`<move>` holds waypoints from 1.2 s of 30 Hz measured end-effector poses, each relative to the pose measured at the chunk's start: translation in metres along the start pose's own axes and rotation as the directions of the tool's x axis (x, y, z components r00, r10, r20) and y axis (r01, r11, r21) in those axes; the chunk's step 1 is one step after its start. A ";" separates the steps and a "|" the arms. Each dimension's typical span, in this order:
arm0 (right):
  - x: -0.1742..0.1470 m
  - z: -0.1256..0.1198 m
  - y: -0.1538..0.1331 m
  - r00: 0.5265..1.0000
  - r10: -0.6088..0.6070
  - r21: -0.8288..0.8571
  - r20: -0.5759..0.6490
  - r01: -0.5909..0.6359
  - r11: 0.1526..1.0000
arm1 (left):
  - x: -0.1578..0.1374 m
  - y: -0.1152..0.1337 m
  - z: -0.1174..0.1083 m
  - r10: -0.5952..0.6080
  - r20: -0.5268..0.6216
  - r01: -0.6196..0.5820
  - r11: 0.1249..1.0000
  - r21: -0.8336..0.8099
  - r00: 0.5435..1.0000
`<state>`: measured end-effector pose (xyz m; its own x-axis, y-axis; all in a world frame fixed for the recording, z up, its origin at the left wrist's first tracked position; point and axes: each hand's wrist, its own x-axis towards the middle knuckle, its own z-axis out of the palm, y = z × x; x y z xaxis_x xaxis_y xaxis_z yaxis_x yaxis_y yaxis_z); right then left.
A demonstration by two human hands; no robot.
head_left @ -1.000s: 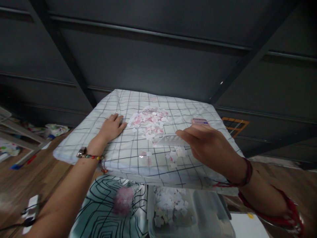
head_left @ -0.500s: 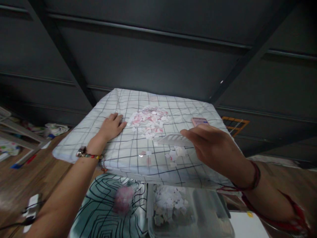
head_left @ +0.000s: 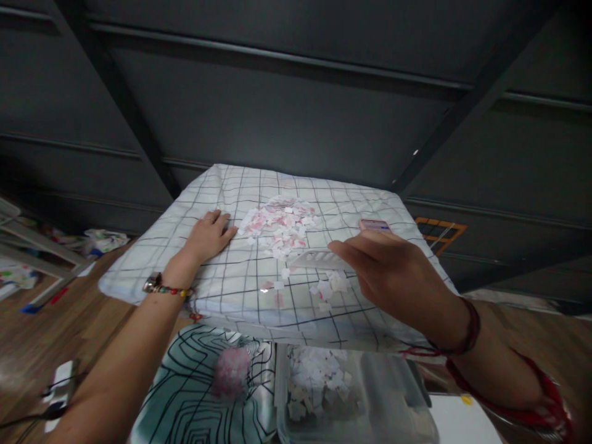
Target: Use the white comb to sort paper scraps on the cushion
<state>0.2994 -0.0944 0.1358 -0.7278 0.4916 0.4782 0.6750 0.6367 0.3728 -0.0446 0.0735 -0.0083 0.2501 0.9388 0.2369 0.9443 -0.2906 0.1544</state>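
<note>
My left hand [head_left: 209,237] lies flat on the white checked cloth [head_left: 333,197], fingers stretched out, just left of a heap of small white and pink paper scraps [head_left: 282,222]. In my right hand [head_left: 398,268] is a thin white slotted tool [head_left: 317,259], like a spatula; its handle is hidden in my fingers. The tool's far edge sits at the near right side of the heap. Some loose paper scraps [head_left: 324,288] lie on the cloth in front of it.
A phone [head_left: 374,226] lies behind my right hand. Below the cloth's near edge stands a clear plastic box [head_left: 383,394] with paper pieces inside. Left of it, a pink bundle [head_left: 232,370] rests on green patterned fabric [head_left: 185,382]. A dark panelled wall [head_left: 287,111] rises behind.
My right hand and the slotted tool have shifted slightly left, toward the heap. A small scrap now shows on the cloth by the tool's tip. My left hand stays put.
</note>
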 end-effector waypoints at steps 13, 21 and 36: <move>-0.004 0.000 -0.002 0.999 0.007 0.019 0.042 -0.008 1.000 | 0.000 -0.001 0.001 -0.008 -0.004 0.008 1.000 0.009 1.000; -0.007 -0.002 0.001 0.998 0.006 -0.043 0.067 -0.003 0.999 | 0.001 -0.001 0.000 -0.002 0.021 0.002 1.000 0.001 1.000; -0.002 -0.003 -0.005 0.997 -0.009 0.116 0.082 -0.001 0.993 | 0.000 0.001 -0.002 -0.015 0.012 0.016 0.999 -0.033 1.000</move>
<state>0.2977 -0.1006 0.1352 -0.7411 0.5330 0.4083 0.6570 0.7008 0.2778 -0.0438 0.0731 -0.0065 0.2382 0.9454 0.2226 0.9406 -0.2816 0.1895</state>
